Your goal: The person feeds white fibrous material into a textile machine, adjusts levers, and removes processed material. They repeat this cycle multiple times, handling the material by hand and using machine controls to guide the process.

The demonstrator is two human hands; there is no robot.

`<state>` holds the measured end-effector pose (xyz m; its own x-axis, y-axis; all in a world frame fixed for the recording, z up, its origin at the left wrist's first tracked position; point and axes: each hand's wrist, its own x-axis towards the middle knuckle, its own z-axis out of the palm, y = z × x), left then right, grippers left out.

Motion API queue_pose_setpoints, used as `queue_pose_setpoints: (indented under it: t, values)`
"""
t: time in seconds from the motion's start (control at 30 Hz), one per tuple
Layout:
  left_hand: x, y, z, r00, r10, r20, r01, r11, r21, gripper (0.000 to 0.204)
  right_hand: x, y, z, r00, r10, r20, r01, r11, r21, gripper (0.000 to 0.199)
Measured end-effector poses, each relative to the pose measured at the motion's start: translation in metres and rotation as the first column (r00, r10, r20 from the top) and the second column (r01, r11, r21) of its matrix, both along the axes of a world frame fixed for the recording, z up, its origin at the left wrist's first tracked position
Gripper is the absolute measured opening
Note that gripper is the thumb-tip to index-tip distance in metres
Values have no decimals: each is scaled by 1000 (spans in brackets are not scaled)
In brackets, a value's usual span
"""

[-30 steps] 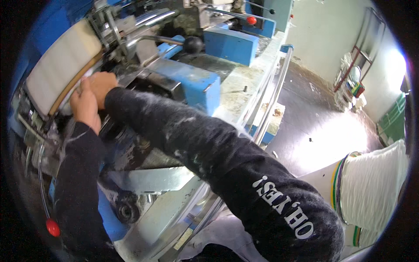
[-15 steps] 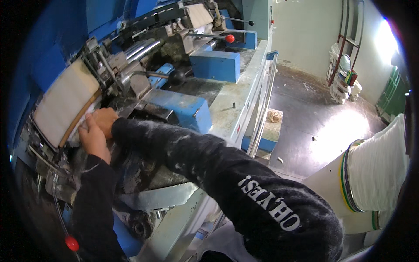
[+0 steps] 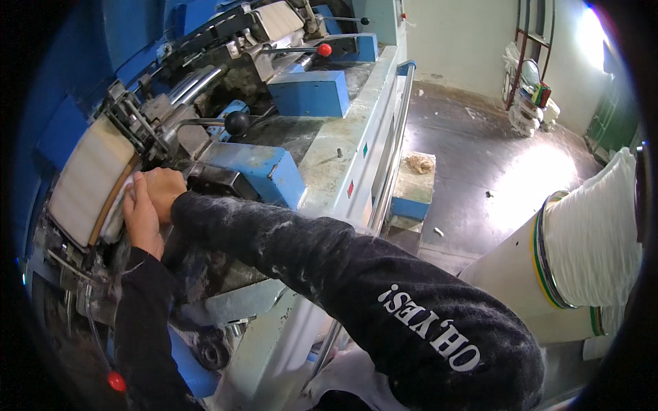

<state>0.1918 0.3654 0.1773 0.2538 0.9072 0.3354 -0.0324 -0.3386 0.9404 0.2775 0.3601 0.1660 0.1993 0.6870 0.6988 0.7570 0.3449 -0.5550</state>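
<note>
My left hand (image 3: 144,218) is at the machine on the left, its fingers closed at a strip of white fibre (image 3: 116,220). Pressed up against it is my right hand (image 3: 168,190), curled, with its fingertips hidden. The fibre runs along a brown edge (image 3: 113,198) below a curved cream-coloured cover (image 3: 88,177). What the right fingers hold cannot be made out. Both black sleeves carry white lint.
A lever with a black knob (image 3: 237,123) and a blue block (image 3: 264,168) stand beside my right forearm. Red-knobbed levers (image 3: 324,50) stick out farther back and low at left. A metal rail (image 3: 391,157) edges the machine. At right stands a can of white sliver (image 3: 596,226).
The view has shifted slightly, so the machine sits a little further left and up. Both hands stay together at the fibre, with the left fingers slightly higher against the right hand.
</note>
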Motion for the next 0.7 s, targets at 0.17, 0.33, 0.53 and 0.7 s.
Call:
queue_pose_setpoints:
  t: [0.17,0.33,0.53,0.7]
  values:
    - [-4,-8,-8,996,77,37,-78,997,15,42,14,-9,2,980,-23,197,40,996,-83,25]
    - [-11,-54,-19,883,421,-206,-367,894,256,26,32,-20,16,921,97,378,-42,987,-153,23]
    - [-27,-184,-26,989,92,-112,-81,992,101,43,48,-62,39,818,309,485,-173,937,-305,29]
    - [-65,-273,-37,941,-262,-212,286,955,86,35,38,-83,49,611,638,468,-580,764,-284,29]
